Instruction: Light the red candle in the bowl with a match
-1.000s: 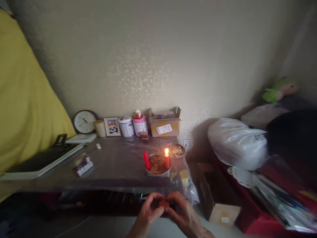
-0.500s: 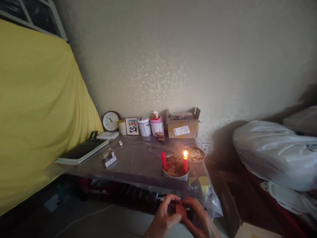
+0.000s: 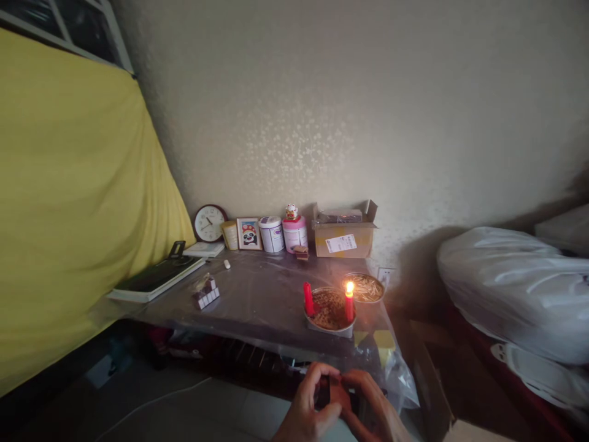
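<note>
Both my hands are at the bottom of the view, just in front of the table's near edge. My left hand (image 3: pixel 309 410) is closed with thumb and fingers on a small reddish-brown matchbox (image 3: pixel 338 393). From the other side, my right hand (image 3: pixel 378 412) grips the same matchbox, its fingertips close to the left ones. Beyond them, a round foil tin (image 3: pixel 329 330) filled with grains holds two upright red candles. The right candle (image 3: pixel 349 307) burns; the left candle (image 3: pixel 308 299) is unlit. Behind this tin is another round dish (image 3: pixel 367 288) of thin sticks, perhaps matches.
A plastic-covered table (image 3: pixel 262 294) bears a pack of small boxes (image 3: pixel 207 293) and a black-topped book (image 3: pixel 159 279). Along the wall stand a clock (image 3: pixel 210 223), a panda picture (image 3: pixel 249 234), tins and a cardboard box (image 3: pixel 343 240). White bags (image 3: pixel 501 288) lie at right.
The whole view has shifted slightly, so the table things sit a little further right. Both hands keep hold of the matchbox in nearly the same pose. The flame still burns.
</note>
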{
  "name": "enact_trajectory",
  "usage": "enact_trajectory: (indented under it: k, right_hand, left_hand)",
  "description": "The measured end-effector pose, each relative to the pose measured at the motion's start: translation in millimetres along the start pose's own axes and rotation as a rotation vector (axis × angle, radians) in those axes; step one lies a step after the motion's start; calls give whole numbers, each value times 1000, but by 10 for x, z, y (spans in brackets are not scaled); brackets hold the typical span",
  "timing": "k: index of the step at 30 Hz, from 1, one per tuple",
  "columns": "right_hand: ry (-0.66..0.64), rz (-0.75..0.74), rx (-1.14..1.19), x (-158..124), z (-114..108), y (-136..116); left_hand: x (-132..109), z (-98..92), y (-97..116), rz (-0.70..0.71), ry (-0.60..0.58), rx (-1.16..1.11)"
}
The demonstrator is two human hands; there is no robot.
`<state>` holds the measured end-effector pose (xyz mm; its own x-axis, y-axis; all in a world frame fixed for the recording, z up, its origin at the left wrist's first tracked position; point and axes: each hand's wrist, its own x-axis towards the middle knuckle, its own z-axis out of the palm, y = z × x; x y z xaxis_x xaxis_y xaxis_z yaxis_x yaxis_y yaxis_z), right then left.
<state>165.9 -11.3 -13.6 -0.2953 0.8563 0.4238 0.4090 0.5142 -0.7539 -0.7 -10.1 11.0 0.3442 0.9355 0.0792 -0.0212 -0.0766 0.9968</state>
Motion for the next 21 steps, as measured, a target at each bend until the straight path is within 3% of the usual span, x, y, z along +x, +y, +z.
enact_trajectory:
  k: [7,15,21]
  right_hand:
    - [17,-17,4,0,16,46]
    - [21,19,-5,38,-59,-160]
    - [3,-9,-11,16,-25,-63]
  left_hand:
    - [21,0,-38,6,19,-11]
    - [1,17,19,-2,17,-5]
    - [4,20,-7,4,5,9]
